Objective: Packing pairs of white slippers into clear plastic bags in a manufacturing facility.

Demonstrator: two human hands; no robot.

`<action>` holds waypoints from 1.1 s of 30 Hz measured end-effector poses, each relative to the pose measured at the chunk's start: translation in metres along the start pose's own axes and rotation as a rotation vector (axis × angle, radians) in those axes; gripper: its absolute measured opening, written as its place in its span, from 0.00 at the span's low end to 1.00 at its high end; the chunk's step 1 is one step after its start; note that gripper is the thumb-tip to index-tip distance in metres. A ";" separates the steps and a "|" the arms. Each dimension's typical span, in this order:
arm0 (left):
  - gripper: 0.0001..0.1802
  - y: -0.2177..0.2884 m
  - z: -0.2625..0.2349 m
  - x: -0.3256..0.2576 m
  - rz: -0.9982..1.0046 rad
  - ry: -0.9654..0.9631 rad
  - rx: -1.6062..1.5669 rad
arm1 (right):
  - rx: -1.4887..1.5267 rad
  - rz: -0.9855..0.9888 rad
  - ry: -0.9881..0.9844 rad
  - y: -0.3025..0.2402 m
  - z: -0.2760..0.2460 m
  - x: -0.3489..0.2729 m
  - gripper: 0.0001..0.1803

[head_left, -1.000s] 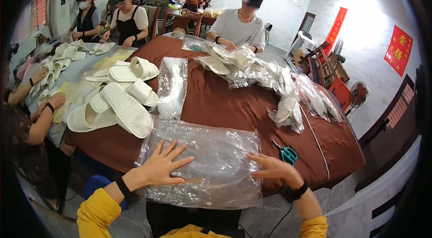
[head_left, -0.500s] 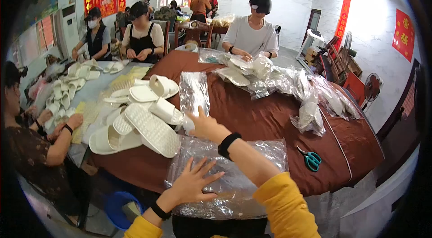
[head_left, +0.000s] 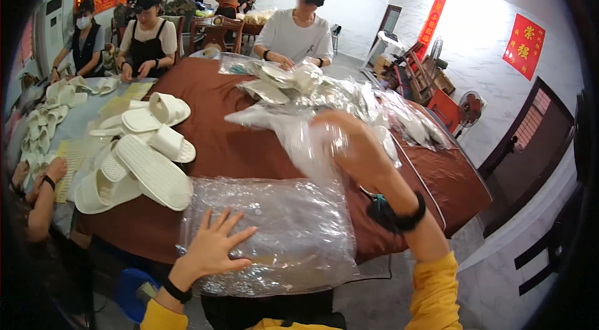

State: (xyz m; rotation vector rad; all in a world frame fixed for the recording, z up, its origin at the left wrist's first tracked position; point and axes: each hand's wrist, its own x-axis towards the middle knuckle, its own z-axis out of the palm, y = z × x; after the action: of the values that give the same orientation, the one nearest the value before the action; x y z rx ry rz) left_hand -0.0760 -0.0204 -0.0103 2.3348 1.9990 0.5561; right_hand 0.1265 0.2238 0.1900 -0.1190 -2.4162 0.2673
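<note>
A brown cloth (head_left: 206, 136) covers the table in a marble-walled room, with a standing fan (head_left: 469, 105) and a dark door (head_left: 530, 149) to the right. The hands are apart: the left hand (head_left: 209, 249), fingers spread, lies flat on a clear plastic bag (head_left: 290, 230) at the near edge, while the right hand (head_left: 350, 143) is lifted over the table, clamped on a whitish plastic bag (head_left: 290, 136) that trails to the left. At least six white slippers (head_left: 153, 171) are piled on the left. Two red hangings (head_left: 524, 46) are on the right wall, and one person in a white shirt (head_left: 296, 37) is at the far side of the table. The bagged slippers (head_left: 274, 83) on the far side overlap too much to count. The right hand and its bag are blurred, its exact finger placement unclear; the right wrist partly covers the teal-handled scissors (head_left: 377, 196), and a co-worker's body at the left is lost in the dark rim
</note>
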 end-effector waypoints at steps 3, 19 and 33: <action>0.40 0.005 -0.005 0.003 0.020 0.005 -0.009 | -0.334 0.133 -0.128 -0.052 0.005 -0.090 0.27; 0.39 0.012 -0.008 0.010 -0.034 -0.062 0.002 | 0.508 0.740 -0.247 0.121 -0.024 -0.175 0.32; 0.40 0.010 0.006 -0.001 0.012 -0.015 0.051 | -0.277 1.086 0.403 0.220 0.001 -0.166 0.29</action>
State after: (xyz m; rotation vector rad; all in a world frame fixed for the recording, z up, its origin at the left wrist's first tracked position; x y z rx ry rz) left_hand -0.0652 -0.0216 -0.0138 2.3742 2.0169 0.4923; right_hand 0.2545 0.4122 0.0348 -1.4616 -1.7541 0.3345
